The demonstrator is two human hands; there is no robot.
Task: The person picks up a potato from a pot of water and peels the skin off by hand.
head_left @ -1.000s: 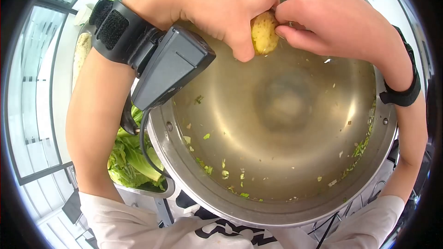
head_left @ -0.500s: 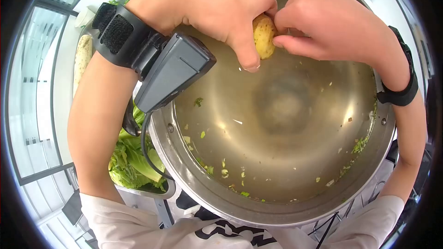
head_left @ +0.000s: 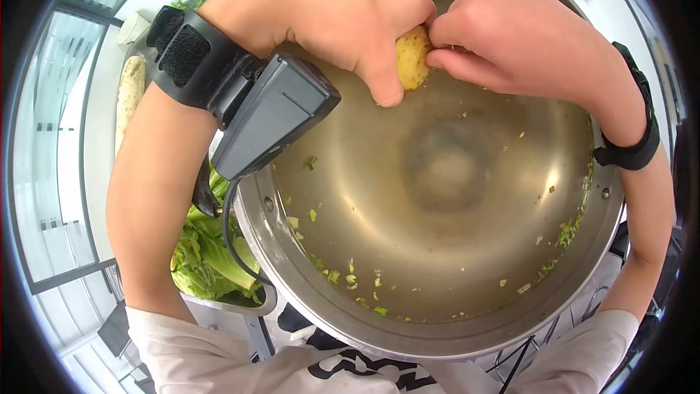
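The potato (head_left: 413, 62) looks yellow (with small brown specks).

I hold a potato (head_left: 413, 60) near the far edge of the pot (head_left: 437, 341) — my left hand (head_left: 354, 36) grips it, thumb down its left side, and my right hand (head_left: 499, 40) pinches at its right. Water (head_left: 467, 248) stands in the pot; green scraps (head_left: 570, 232) gather along its right and near-left edges. A black device (head_left: 283, 118) sits on my left wrist, its cable (head_left: 227, 230) hanging by the pot's left edge; a strap (head_left: 638, 149) rings my right. Leaves (head_left: 211, 259) lie in the near corner of a tray (head_left: 248, 309) — just beside the pot.
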